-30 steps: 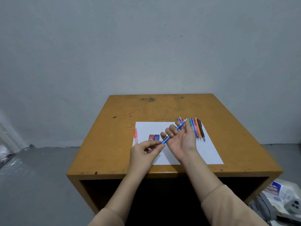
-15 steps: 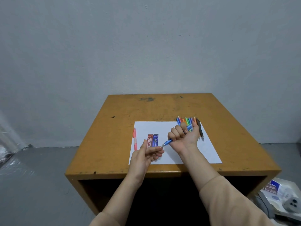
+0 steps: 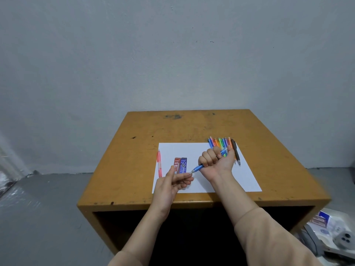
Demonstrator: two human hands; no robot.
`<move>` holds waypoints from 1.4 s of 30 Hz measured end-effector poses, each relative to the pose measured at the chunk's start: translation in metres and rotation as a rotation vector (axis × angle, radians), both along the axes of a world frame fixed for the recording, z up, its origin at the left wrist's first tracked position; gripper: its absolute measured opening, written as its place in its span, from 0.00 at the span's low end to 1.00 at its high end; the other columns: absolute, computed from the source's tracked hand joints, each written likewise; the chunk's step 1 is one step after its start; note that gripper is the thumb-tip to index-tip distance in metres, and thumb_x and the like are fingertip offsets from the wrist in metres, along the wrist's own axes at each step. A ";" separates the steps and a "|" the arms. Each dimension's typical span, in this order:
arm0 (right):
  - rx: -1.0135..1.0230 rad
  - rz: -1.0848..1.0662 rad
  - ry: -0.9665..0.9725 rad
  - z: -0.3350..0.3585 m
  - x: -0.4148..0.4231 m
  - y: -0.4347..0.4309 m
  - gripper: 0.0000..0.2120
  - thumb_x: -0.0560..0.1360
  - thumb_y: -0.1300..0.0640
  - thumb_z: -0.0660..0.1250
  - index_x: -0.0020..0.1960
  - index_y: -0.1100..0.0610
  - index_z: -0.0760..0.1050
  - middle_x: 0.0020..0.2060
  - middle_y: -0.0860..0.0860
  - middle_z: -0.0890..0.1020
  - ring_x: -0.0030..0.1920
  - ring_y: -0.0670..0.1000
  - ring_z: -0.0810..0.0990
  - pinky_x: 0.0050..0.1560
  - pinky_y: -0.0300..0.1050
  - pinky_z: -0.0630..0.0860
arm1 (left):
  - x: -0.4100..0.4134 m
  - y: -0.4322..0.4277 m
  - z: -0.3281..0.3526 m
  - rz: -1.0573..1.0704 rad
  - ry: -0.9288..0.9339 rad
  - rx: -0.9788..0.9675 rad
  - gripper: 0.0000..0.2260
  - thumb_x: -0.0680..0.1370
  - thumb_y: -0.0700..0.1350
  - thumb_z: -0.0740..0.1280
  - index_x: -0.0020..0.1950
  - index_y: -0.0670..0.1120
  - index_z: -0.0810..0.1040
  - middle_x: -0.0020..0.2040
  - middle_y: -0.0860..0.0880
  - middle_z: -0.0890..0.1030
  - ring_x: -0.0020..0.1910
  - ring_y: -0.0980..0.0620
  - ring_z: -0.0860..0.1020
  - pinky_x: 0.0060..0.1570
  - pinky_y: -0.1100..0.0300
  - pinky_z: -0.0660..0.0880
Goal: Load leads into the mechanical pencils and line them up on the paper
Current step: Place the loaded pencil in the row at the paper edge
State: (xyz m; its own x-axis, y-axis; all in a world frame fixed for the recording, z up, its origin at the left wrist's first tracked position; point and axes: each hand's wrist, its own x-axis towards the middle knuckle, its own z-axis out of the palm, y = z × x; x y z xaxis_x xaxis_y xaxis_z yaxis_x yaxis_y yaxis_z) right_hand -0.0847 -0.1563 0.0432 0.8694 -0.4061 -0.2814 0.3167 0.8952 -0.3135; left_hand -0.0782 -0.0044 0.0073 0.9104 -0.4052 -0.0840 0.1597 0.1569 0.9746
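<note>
A wooden table [image 3: 192,125] holds a white paper [image 3: 194,150]; above it the right hand [image 3: 217,162] fists around a blue mechanical pencil [image 3: 198,167], tip aimed left; the left hand [image 3: 171,185], fingers loosely straight and thumb raised, meets that tip with a fingertip; two lead cases [image 3: 180,165] lie on the paper; a pink pencil [image 3: 159,164] lies at the sheet's left edge; a row of coloured pencils [image 3: 221,143] lies at its far right corner.

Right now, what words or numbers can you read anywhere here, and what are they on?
"2B": red lead case; the brand word above it is blurred.
"0.5": blue lead case; its smaller print is too blurred to read.
Pencils: any print is too small to read.
Floor box: label too blurred to read.
</note>
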 end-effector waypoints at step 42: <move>-0.323 0.071 -0.089 0.032 -0.019 0.010 0.25 0.79 0.38 0.54 0.33 0.57 0.67 0.24 0.51 0.64 0.26 0.49 0.64 0.29 0.42 0.64 | -0.018 -0.011 0.035 0.096 -0.175 0.043 0.09 0.71 0.36 0.73 0.48 0.46 0.84 0.41 0.48 0.84 0.37 0.58 0.80 0.39 0.70 0.75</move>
State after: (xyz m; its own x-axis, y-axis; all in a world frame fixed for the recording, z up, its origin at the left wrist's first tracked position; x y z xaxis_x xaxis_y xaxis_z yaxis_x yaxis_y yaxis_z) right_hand -0.1038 -0.1465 0.0755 0.9140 -0.3997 -0.0695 0.2965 0.7750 -0.5582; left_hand -0.0960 -0.0151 0.0422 0.9468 -0.3154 0.0632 -0.0261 0.1206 0.9924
